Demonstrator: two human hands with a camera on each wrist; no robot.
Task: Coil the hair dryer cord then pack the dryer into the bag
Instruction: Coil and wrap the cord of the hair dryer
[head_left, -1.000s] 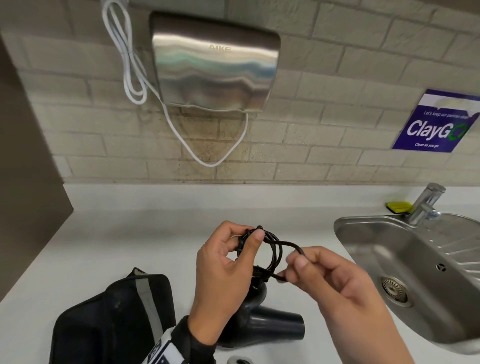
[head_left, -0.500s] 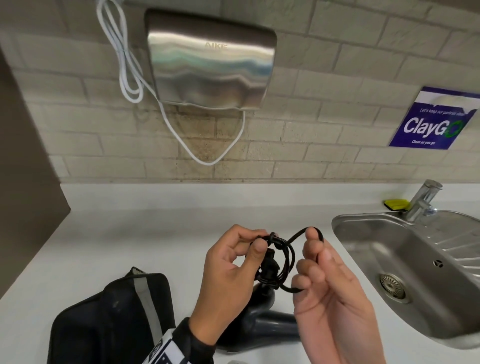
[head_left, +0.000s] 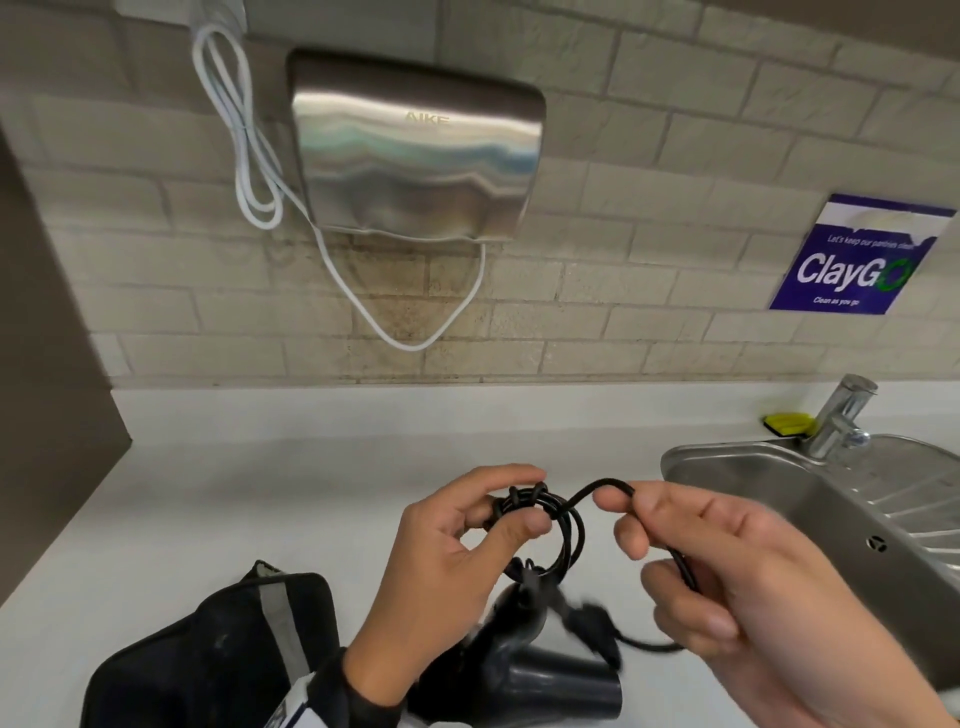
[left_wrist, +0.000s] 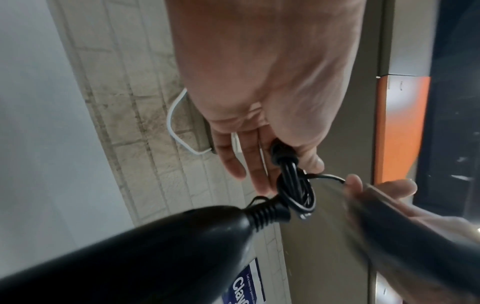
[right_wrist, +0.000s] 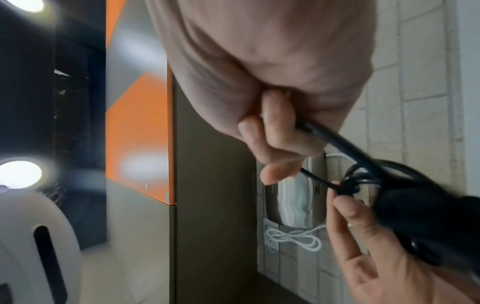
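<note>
Midair, coiled cord (head_left: 545, 525) pinched between both hands, left (head_left: 447, 561) and right (head_left: 727, 571).

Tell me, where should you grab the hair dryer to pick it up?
Probably by its handle, coming down from above. The dryer lies on the counter with the narrow handle sticking up toward the cord coil, so fingers can wrap it. The barrel looks too fat for one hand.

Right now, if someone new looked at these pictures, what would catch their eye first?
Two hands at centre: the left hand pinches a small black cord coil while the right hand holds the loose end. Below them lie the black hair dryer and a dark bag. A shiny steel hand dryer hangs on the wall above.
</note>
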